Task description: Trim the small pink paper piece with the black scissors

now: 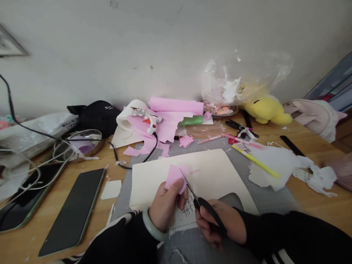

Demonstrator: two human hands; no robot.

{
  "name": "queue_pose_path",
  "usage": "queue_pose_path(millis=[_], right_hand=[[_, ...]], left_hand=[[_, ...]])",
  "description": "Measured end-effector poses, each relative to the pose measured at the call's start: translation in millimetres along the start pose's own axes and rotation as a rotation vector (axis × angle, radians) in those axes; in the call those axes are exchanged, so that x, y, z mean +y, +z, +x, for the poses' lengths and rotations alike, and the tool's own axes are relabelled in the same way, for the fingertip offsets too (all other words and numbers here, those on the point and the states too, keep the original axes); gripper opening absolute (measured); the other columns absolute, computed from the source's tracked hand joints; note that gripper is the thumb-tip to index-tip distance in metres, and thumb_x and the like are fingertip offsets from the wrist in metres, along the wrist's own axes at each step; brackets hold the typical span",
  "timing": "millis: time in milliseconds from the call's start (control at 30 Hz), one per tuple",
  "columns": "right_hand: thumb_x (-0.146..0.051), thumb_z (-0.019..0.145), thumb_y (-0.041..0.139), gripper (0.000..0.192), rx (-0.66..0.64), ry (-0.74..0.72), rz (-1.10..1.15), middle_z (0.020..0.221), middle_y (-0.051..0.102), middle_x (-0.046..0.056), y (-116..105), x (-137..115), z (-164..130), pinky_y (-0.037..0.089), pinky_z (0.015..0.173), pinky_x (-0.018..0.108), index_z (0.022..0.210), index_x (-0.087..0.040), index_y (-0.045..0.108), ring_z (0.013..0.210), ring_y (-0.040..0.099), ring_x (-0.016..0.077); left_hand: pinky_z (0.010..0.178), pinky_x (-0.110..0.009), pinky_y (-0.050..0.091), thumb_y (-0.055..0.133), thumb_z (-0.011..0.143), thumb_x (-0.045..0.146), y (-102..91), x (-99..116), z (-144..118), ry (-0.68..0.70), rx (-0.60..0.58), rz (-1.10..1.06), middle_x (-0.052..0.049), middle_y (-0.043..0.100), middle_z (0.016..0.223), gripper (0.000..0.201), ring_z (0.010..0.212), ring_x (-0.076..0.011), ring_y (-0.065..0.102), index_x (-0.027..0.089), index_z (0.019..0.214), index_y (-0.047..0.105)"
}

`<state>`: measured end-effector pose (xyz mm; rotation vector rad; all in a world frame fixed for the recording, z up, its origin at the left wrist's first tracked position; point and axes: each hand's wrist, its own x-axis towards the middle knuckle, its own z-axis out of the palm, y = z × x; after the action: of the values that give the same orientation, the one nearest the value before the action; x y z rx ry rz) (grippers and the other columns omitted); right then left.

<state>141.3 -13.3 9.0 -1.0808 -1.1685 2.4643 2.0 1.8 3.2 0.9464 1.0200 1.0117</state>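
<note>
Pink paper piece is pinched in left hand fingers, above cream sheet, approx. tabletop centre. Scissors are gripped by right hand, blades at paper's 3 o'clock edge. Cut judged begun, not finished; pink offcuts lie at 11 o'clock.

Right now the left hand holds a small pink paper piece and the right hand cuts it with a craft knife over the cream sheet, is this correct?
Not quite: the tool is not a craft knife. In the head view the right hand works black-handled scissors at the pink paper piece. The rest is right: the left hand holds that piece over the cream sheet.
</note>
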Motion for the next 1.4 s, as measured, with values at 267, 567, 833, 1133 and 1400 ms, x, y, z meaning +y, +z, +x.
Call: queue_pose_path(millis=[267, 567, 833, 1133, 1400], right_hand=[[-0.072, 0.042, 0.043, 0.058, 0.026, -0.011, 0.016, 0.027, 0.034, -0.007, 1, -2, -1, 0.027, 0.02, 0.014, 0.048, -0.016, 0.032, 0.022, 0.032, 0.0034], [-0.073, 0.045, 0.039, 0.059, -0.059, -0.037, 0.012, 0.032, 0.036, -0.006, -4, 4, -1, 0.028, 0.022, 0.013, 0.052, -0.016, 0.032, 0.028, 0.037, 0.0044], [-0.071, 0.044, 0.044, 0.057, -0.077, -0.064, 0.052, 0.029, 0.034, -0.007, -3, 4, 4, 0.028, 0.021, 0.013, 0.049, -0.015, 0.032, 0.025, 0.034, 0.0037], [-0.069, 0.05, 0.041, 0.055, 0.057, 0.005, -0.012, 0.032, 0.038, -0.006, -4, 9, 2, 0.028, 0.021, 0.013, 0.05, -0.015, 0.034, 0.026, 0.038, 0.0049], [-0.062, 0.057, 0.043, 0.048, 0.078, -0.016, -0.029, 0.033, 0.038, -0.007, -4, 7, 1, 0.029, 0.023, 0.013, 0.053, -0.015, 0.036, 0.026, 0.036, 0.0037]], left_hand=[[0.042, -0.022, 0.026, 0.041, 0.074, 0.035, 0.9, 1, 1, -0.022, 0.058, -0.028, 0.004, 0.039, 0.034, 0.034, 0.037, -0.0083, 0.034, 0.015, 0.048, 0.047], [0.04, -0.022, 0.025, 0.04, 0.072, 0.036, 2.1, 5, 1, -0.03, 0.11, -0.021, 0.003, 0.039, 0.035, 0.032, 0.035, -0.0085, 0.033, 0.015, 0.05, 0.047], [0.042, -0.023, 0.026, 0.039, 0.073, 0.034, 2.9, 5, 1, 0.008, 0.071, -0.018, 0.003, 0.037, 0.034, 0.037, 0.037, -0.0089, 0.034, 0.016, 0.041, 0.043], [0.043, -0.023, 0.025, 0.041, 0.073, 0.032, 1.1, 2, 1, -0.01, 0.056, -0.062, 0.004, 0.038, 0.033, 0.034, 0.037, -0.0086, 0.034, 0.015, 0.044, 0.045], [0.041, -0.022, 0.026, 0.04, 0.073, 0.036, 1.3, 2, 2, -0.027, 0.058, -0.002, 0.004, 0.038, 0.033, 0.036, 0.036, -0.0084, 0.034, 0.015, 0.045, 0.047]])
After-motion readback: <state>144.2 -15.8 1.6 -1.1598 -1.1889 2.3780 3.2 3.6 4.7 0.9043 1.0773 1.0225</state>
